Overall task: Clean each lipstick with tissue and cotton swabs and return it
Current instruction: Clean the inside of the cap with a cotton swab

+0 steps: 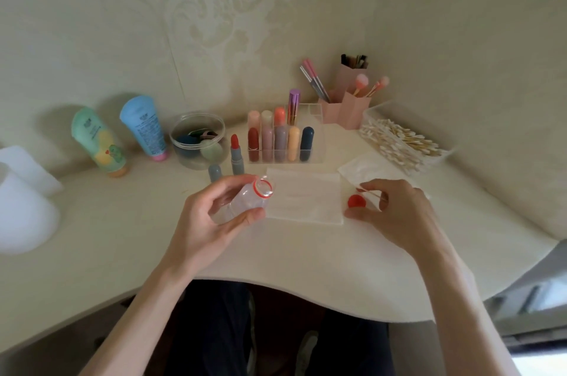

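Left hand (214,216) grips a small clear bottle (242,203), thumb below and fingers curled over the top. The bottle is uncapped and tilted; its long axis runs from the palm up and right, so the red-ringed mouth faces the right hand (395,210). The right hand pinches a cotton swab (369,191) that lies roughly level, its reddish tip pointing left toward the bottle mouth. A red cap (356,201) sits inside the same hand's curl; can't tell if it is held or lying on the desk.

Key relation: swab tip and bottle mouth face each other across the flat tissue (303,203), apart, with nothing between them. Likely next step is wetting the swab, which needs the tip lined up with that narrow mouth.

The lipstick (235,151) being cleaned stands upright and uncapped behind the left hand, toward the back edge of the desk (276,253). Its grey cap (214,172) stands just beside it. The left hand is nearer to it.

Behind the tissue is the clear organizer (316,133) with the other lipsticks. A swab box (399,139) sits toward the right back corner, pink brush holders (352,108) behind it. A round jar (198,139) is left of the lipstick. The bottle could spill onto the tissue if tipped further.
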Action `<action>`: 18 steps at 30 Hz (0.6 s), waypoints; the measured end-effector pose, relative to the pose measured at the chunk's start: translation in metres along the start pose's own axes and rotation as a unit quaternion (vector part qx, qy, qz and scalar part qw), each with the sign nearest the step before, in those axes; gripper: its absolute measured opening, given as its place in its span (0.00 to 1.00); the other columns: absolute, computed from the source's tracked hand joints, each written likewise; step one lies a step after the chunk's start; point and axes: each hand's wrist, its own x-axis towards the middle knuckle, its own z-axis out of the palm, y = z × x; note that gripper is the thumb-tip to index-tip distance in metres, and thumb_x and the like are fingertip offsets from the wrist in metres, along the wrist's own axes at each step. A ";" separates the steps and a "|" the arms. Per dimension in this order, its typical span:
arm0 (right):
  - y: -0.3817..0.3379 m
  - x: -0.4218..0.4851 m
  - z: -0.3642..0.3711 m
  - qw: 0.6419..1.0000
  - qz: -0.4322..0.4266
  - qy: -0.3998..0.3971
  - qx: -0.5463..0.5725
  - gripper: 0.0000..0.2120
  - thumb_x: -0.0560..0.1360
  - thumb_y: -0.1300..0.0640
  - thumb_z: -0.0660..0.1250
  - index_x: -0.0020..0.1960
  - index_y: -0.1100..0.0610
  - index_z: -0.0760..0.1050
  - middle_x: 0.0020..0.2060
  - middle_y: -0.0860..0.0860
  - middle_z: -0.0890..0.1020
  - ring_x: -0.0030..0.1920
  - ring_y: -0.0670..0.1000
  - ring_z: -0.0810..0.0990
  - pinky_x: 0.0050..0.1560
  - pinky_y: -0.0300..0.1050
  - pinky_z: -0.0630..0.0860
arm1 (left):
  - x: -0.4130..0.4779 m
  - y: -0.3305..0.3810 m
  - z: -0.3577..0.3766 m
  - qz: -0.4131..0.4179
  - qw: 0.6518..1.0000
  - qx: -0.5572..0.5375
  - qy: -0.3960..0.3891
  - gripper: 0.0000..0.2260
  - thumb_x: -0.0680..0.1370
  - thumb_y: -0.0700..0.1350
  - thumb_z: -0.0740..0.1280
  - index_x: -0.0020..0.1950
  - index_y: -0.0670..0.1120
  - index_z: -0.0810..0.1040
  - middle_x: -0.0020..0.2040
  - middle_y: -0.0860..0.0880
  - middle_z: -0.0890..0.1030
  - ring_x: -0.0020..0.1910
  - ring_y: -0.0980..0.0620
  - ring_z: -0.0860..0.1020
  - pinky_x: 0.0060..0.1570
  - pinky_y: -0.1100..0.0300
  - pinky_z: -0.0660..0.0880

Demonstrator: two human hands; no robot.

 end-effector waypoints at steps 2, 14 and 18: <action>-0.003 -0.001 -0.001 0.998 -0.024 0.012 0.054 0.18 0.74 0.42 0.78 0.61 0.46 0.82 0.36 0.41 0.75 0.37 0.43 0.74 0.39 0.42 0.68 | 0.000 0.001 0.002 -0.004 1.000 -0.011 -0.001 0.20 0.72 0.43 0.78 0.63 0.49 0.82 0.59 0.56 0.86 0.62 0.55 0.83 0.66 0.62 0.75; -0.057 -0.008 0.032 0.943 -0.273 0.013 0.191 0.12 0.86 0.61 0.62 0.58 0.54 0.84 0.45 0.37 0.82 0.41 0.42 0.78 0.42 0.33 0.68 | 0.001 0.001 0.002 -0.018 1.000 -0.013 0.010 0.22 0.70 0.46 0.79 0.63 0.52 0.83 0.59 0.59 0.86 0.62 0.57 0.82 0.65 0.64 0.74; -0.063 -0.007 0.030 0.940 -0.320 0.050 0.110 0.13 0.85 0.59 0.62 0.60 0.50 0.84 0.46 0.37 0.79 0.47 0.43 0.79 0.47 0.39 0.75 | 0.001 0.001 0.000 -0.024 0.999 -0.016 0.015 0.22 0.69 0.46 0.79 0.63 0.51 0.83 0.59 0.58 0.86 0.62 0.57 0.82 0.66 0.63 0.74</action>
